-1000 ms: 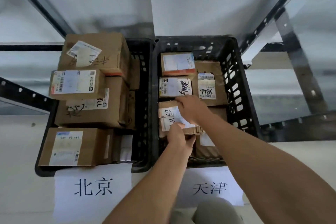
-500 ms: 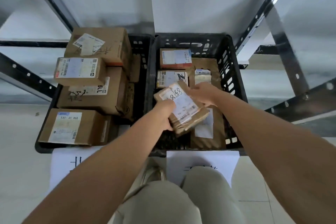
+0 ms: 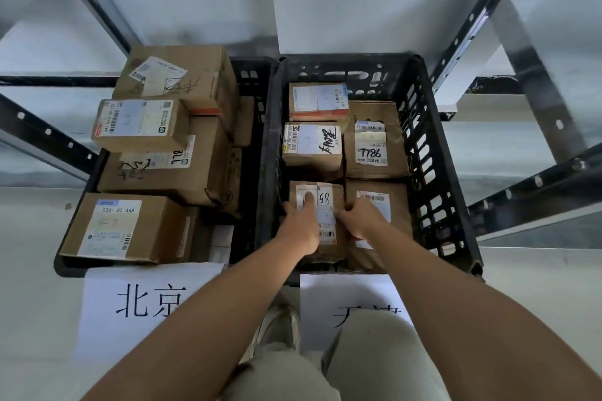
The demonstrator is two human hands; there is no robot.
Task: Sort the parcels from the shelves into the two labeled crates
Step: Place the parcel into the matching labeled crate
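Left hand [image 3: 301, 225] lies on top of a small brown parcel [image 3: 321, 216], one finger stretched flat across its white label, the others wrapped over the parcel's left edge, so it grips the box. Right hand [image 3: 360, 220] holds the same parcel from its right side, fingers curled against that edge. The parcel sits in the near left corner of the right crate [image 3: 433, 153] (label side up, handwritten digits partly under the finger). Just right of it, touching, lies a flat brown parcel [image 3: 379, 202] with a barcode label, partly under the right hand. Behind these: a box with black scrawl on its label [image 3: 312, 148], a box with a T786 sticker [image 3: 374, 140] beside it, and an orange-edged box [image 3: 317, 101] at the far end.

The left crate [image 3: 257, 101], touching the right one, is piled above its rim: a box with a printed label [image 3: 125, 228] nearest, a big box [image 3: 169, 172] behind it, a smaller labelled box [image 3: 140, 124] on top of that, another large box [image 3: 182, 78] at the back.

A white paper sign with black characters [image 3: 136, 299] hangs at the front of the left crate; a second sign [image 3: 329, 293] hangs at the right crate, half hidden by a knee in light trousers [image 3: 368, 358]. A shoe [image 3: 280, 325] shows between the signs. Metal shelf struts [image 3: 534, 81] frame both sides.
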